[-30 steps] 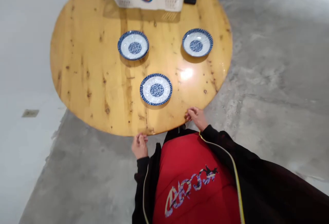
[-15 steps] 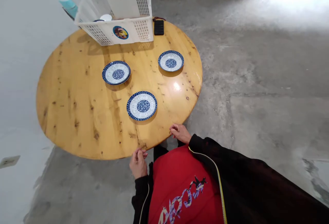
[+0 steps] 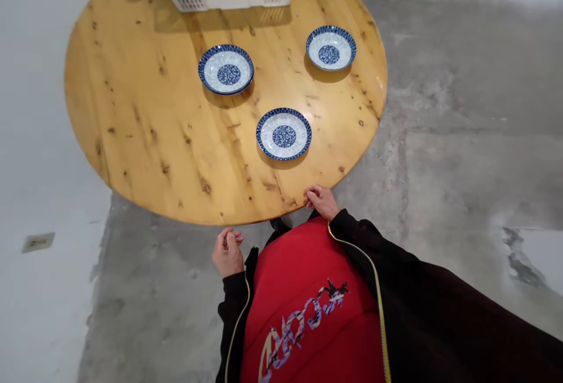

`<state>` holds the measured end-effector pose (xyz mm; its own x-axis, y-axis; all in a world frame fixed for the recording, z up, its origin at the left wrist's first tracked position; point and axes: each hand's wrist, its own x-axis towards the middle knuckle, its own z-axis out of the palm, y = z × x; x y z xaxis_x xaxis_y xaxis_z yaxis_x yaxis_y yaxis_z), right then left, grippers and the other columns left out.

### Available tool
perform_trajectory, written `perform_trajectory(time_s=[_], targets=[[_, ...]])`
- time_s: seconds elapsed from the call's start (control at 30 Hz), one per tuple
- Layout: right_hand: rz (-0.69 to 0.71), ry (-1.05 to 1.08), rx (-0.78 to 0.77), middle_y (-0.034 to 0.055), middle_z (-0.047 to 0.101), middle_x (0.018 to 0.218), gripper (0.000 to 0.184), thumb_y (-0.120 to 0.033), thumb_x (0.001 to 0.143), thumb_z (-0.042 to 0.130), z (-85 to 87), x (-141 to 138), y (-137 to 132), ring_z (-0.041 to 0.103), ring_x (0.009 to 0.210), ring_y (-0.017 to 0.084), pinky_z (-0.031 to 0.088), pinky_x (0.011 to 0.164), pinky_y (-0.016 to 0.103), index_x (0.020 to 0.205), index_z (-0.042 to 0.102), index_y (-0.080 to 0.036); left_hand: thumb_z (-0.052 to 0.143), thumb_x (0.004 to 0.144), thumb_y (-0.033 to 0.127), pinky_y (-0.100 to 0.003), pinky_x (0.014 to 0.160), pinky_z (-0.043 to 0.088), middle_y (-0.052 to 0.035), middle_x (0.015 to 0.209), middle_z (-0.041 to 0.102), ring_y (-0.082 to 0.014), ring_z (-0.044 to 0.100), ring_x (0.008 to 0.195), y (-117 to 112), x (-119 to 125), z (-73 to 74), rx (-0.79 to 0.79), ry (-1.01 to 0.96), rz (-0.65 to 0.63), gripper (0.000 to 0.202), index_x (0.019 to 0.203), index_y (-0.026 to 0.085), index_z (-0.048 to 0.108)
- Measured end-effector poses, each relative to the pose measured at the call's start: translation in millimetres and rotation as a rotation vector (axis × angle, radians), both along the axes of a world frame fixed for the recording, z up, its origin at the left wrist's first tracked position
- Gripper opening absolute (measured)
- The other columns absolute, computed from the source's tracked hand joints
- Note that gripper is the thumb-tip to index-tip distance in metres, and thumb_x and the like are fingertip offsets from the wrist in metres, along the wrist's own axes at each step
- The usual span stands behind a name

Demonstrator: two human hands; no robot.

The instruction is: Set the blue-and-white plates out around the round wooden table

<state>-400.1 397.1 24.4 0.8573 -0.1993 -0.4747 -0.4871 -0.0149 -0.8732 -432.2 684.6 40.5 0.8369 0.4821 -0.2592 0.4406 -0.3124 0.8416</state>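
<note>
Head view, left to right. Left plate (image 3: 226, 70), about the middle of the table (image 3: 145, 101): likely hard ceramic, fairly light, stiff and breakable; best held by opposite sides of its rim. Left hand (image 3: 227, 252), just off the table's near edge: empty, half open, loosely curled. Near plate (image 3: 284, 134), toward the table's near edge: shiny, so probably slippery; its rim should offer a hold from beneath. Right hand (image 3: 321, 201), at the table's near edge: half open, apparently empty; contact unclear. Right plate (image 3: 331, 48), toward the table's right side: presumably handles alike.
</note>
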Motion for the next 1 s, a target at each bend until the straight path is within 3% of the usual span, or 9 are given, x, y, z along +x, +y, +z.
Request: perform_trajectory(time_s=[0.13, 0.27, 0.4, 0.57, 0.77, 1.0], targets=[[0.01, -0.007, -0.026, -0.002, 0.061, 0.064, 0.012, -0.028, 0.076, 0.05, 4.4, -12, 40, 0.056, 0.047, 0.01, 0.044, 0.046, 0.021, 0.078, 0.057, -0.018, 0.051, 0.081, 0.034, -0.028, 0.067, 0.058, -0.0013, 0.076, 0.067, -0.0123, 0.064, 0.06, 43, 7, 0.2, 0.008, 0.0, -0.08, 0.025, 0.094, 0.017, 0.064], [-0.065, 0.01, -0.052, -0.0014, 0.063, 0.065, 0.013, -0.029, 0.077, 0.052, 10.6, -18, 50, 0.057, 0.047, 0.01, 0.044, 0.045, 0.02, 0.08, 0.058, -0.017, 0.052, 0.082, 0.035, -0.027, 0.066, 0.057, -0.0021, 0.077, 0.068, -0.0123, 0.065, 0.061, 47, 37, 3.1, -0.061, -0.046, -0.177, 0.026, 0.095, 0.017, 0.064], [-0.252, 0.004, -0.026, -0.0014, 0.063, 0.066, 0.016, -0.03, 0.078, 0.054, 16.4, 2, 36, 0.059, 0.048, 0.01, 0.044, 0.044, 0.019, 0.086, 0.056, -0.016, 0.053, 0.083, 0.038, -0.025, 0.064, 0.055, -0.0034, 0.076, 0.069, -0.0124, 0.066, 0.063, 18, 86, 5.6, -0.188, -0.049, -0.348, 0.028, 0.096, 0.015, 0.064], [-0.427, -0.011, -0.101, -0.0004, 0.064, 0.069, 0.017, -0.032, 0.083, 0.057, 18.4, 60, 7, 0.059, 0.047, 0.009, 0.044, 0.042, 0.017, 0.089, 0.053, -0.017, 0.055, 0.083, 0.036, -0.022, 0.058, 0.052, -0.0027, 0.074, 0.068, -0.0114, 0.065, 0.059, -34, 148, 7.2, -0.33, -0.029, -0.494, 0.025, 0.095, 0.015, 0.06], [-0.419, -0.046, -0.129, -0.0012, 0.062, 0.065, 0.022, -0.037, 0.083, 0.06, 9.7, 114, -1, 0.058, 0.045, 0.01, 0.043, 0.039, 0.019, 0.09, 0.053, -0.018, 0.055, 0.083, 0.036, -0.02, 0.054, 0.049, -0.001, 0.072, 0.066, -0.0104, 0.062, 0.057, -80, 204, -0.2, -0.374, 0.044, -0.574, 0.024, 0.098, 0.016, 0.054], [-0.387, -0.037, -0.132, -0.0025, 0.057, 0.055, 0.014, -0.033, 0.08, 0.054, 1.1, 133, 3, 0.059, 0.047, 0.015, 0.044, 0.041, 0.023, 0.082, 0.052, -0.02, 0.054, 0.083, 0.041, -0.024, 0.053, 0.049, 0.0003, 0.061, 0.061, -0.015, 0.062, 0.055, -101, 240, -17.8, -0.285, 0.075, -0.659, 0.023, 0.085, 0.018, 0.056]])
